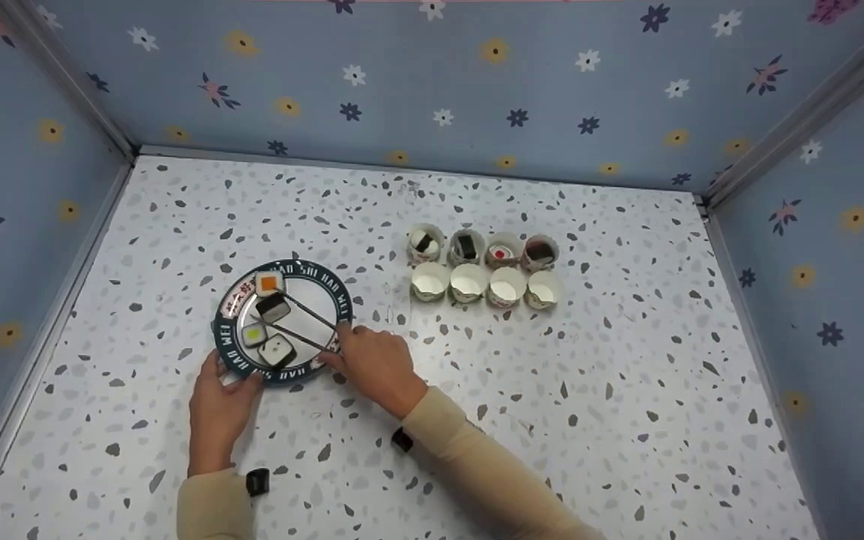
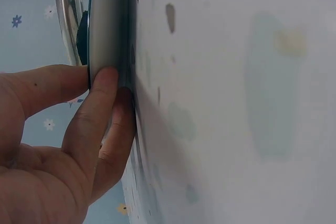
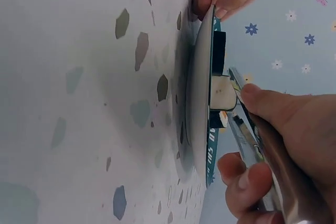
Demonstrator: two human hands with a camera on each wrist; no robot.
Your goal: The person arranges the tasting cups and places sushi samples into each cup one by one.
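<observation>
A round plate [image 1: 344, 296] with a dark green lettered rim bears several toy-like sushi pieces: an orange-topped piece [image 1: 269, 283], a dark-sided piece [image 1: 274, 307], a yellow-green-centred piece [image 1: 254, 334] and a white piece [image 1: 277, 349]. My left hand [image 1: 222, 405] pinches the plate's near left edge, thumb above and fingers [image 2: 105, 85] beneath in the left wrist view. In my right hand [image 1: 378, 366] are metal tongs [image 3: 286, 182], gripped between thumb and fingers. Their two spread arms reach over the plate, with tips on either side of the dark-sided piece.
Two rows of small paper cups stand right of the plate. Sushi pieces sit in the back-row cups [image 1: 425, 241], while the front-row cups [image 1: 430, 282] show white insides. Flowered blue panels [image 1: 432, 82] enclose the speckled table [image 1: 627, 375] at the back and sides.
</observation>
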